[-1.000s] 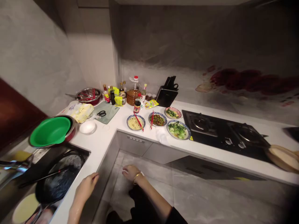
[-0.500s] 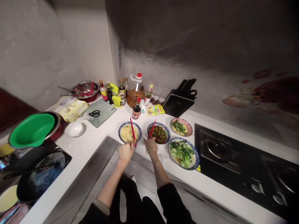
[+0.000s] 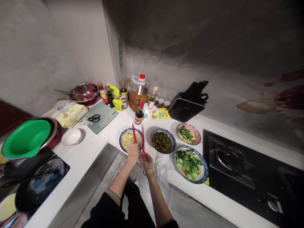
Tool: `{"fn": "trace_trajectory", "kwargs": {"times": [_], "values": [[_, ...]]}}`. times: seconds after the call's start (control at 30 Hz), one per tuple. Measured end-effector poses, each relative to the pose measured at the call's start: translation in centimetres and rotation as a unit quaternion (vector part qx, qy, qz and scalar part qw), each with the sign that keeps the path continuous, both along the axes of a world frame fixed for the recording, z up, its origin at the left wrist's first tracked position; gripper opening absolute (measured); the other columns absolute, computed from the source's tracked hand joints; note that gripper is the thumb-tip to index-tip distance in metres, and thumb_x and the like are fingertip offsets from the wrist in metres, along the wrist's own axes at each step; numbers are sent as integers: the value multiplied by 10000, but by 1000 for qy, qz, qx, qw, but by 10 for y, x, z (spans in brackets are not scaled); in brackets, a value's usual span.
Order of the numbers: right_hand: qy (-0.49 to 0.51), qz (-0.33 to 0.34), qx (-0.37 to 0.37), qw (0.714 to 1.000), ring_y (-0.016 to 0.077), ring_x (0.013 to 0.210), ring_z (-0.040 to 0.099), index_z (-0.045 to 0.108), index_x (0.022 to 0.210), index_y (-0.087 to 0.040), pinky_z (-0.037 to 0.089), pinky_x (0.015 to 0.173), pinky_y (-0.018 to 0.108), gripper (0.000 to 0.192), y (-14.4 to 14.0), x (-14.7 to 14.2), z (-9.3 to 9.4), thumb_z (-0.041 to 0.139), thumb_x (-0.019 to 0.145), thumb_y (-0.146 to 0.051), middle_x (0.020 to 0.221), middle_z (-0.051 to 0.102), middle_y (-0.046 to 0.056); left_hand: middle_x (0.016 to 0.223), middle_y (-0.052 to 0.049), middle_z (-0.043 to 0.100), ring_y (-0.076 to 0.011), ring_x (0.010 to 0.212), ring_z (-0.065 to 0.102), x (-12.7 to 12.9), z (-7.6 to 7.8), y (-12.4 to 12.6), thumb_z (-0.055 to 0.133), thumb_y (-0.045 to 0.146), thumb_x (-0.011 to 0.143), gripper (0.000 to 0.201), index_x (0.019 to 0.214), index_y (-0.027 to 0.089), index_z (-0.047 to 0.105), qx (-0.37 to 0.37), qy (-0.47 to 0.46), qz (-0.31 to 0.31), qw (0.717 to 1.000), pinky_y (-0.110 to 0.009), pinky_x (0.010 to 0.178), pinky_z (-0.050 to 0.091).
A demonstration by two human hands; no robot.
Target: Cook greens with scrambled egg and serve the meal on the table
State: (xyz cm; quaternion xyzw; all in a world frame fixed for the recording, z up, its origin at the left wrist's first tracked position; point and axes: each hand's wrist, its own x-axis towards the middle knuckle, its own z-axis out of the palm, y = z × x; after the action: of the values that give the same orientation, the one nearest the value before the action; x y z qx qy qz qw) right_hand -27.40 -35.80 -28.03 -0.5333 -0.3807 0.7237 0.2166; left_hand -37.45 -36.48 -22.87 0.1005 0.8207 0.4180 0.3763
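My left hand (image 3: 133, 150) is closed on red chopsticks (image 3: 134, 133), which point up over the front of a blue-rimmed plate of noodles (image 3: 127, 137). Close beside it, my right hand (image 3: 147, 161) grips another set of red chopsticks (image 3: 142, 138), held nearly upright at the plate's right edge. Something clear and shiny shows between the two hands, too small to make out. To the right sits a blue-rimmed plate of chopped green and red food (image 3: 162, 141). Whitish see-through film (image 3: 162, 167) appears at the counter edge right of my right hand.
Cooked greens (image 3: 190, 164) and a pink plate (image 3: 196, 136) stand right, before the black stove (image 3: 228, 161). Behind are a soy sauce bottle (image 3: 139, 114), an oil jug (image 3: 137, 96) and a knife block (image 3: 186, 109). Scissors (image 3: 94, 118), a white bowl (image 3: 71, 137) and a green basin (image 3: 26, 137) lie left.
My right hand has moved left with its chopsticks, from the chopped-food plate to beside my left hand. My left hand has shifted slightly right and up. The see-through film has come into view.
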Motion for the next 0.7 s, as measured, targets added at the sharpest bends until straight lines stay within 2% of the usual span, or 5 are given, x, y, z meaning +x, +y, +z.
{"fn": "trace_trajectory", "kwargs": {"times": [0.17,0.4,0.57,0.63,0.7], "values": [[31,16,-58,998,202,597,652,536,783,-227,521,555,325,479,-13,-3,-3,741,467,-523,673,660,6,1005,-291,605,-412,1110,486,1,4,-8,500,163,786,201,821,53,665,-92,100,-58,989,-505,952,293],[82,49,-116,989,154,590,623,603,819,-212,513,605,305,451,-12,3,6,768,493,-476,730,679,6,899,-252,650,-335,918,611,12,1,-24,502,309,808,296,837,67,670,-133,138,-120,974,-394,788,405],[124,84,-89,985,122,577,570,677,870,-193,471,567,253,477,-12,15,10,791,493,-462,683,664,-3,770,-136,665,-240,784,621,24,4,-40,517,335,793,250,795,129,658,-115,144,-112,976,-314,699,404],[143,109,-70,981,105,546,529,688,854,-187,446,525,232,447,-15,21,15,786,517,-464,618,622,-20,722,-68,646,-185,717,601,27,7,-55,544,360,774,228,784,158,650,-103,143,-96,980,-274,669,397],[163,161,-63,971,94,519,497,686,831,-186,421,483,221,393,-23,24,23,768,565,-463,580,577,-32,773,-34,632,-146,689,568,26,9,-78,582,397,744,260,865,174,640,-54,145,-53,987,-250,655,395]]}}
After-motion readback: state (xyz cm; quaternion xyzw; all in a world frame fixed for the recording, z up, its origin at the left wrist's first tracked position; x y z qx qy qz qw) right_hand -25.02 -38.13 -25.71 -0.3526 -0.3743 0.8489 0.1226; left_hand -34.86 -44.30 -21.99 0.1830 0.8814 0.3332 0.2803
